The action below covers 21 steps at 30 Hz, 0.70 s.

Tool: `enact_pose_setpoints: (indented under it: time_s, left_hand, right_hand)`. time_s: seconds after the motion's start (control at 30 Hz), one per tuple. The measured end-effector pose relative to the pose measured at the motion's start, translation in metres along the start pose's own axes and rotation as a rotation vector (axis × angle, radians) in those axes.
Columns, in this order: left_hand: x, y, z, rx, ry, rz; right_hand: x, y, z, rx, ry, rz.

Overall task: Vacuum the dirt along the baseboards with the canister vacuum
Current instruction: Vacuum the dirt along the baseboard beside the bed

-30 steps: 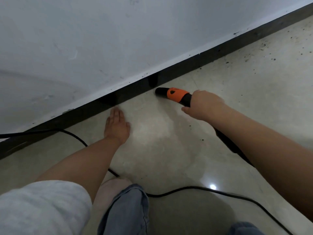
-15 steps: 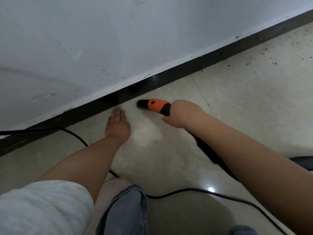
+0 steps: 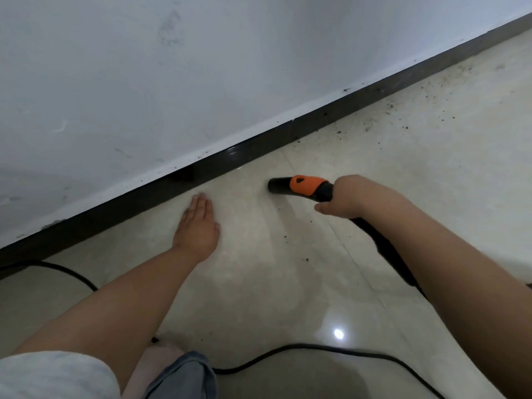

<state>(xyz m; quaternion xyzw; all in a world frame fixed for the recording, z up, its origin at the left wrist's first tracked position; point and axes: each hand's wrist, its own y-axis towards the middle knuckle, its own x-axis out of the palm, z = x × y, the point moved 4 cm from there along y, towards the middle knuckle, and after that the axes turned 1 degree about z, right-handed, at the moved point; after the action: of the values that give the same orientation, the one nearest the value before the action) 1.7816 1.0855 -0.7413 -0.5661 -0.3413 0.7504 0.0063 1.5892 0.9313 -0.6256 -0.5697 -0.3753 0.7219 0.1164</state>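
My right hand (image 3: 342,201) grips the nozzle (image 3: 299,186), near the baseboard (image 3: 259,145). My left hand (image 3: 198,223) rests flat on the floor (image 3: 288,283).

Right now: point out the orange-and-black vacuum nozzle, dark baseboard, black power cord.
orange-and-black vacuum nozzle (image 3: 305,185), head view, orange collar
dark baseboard (image 3: 218,165), head view, glossy face
black power cord (image 3: 316,347), head view, floor loop
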Motion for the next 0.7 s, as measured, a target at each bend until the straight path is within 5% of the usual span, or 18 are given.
enact_pose_setpoints:
  time_s: [0.5, 0.7]
  left_hand:
    - [-0.007, 0.016, 0.036, 0.055, 0.053, 0.052]
    - [-0.003, 0.017, 0.042, 0.123, 0.088, 0.033]
  right_hand:
    - [-0.001, 0.004, -0.017, -0.112, -0.020, 0.017]
    - [-0.014, 0.000, 0.033, -0.024, -0.062, 0.032]
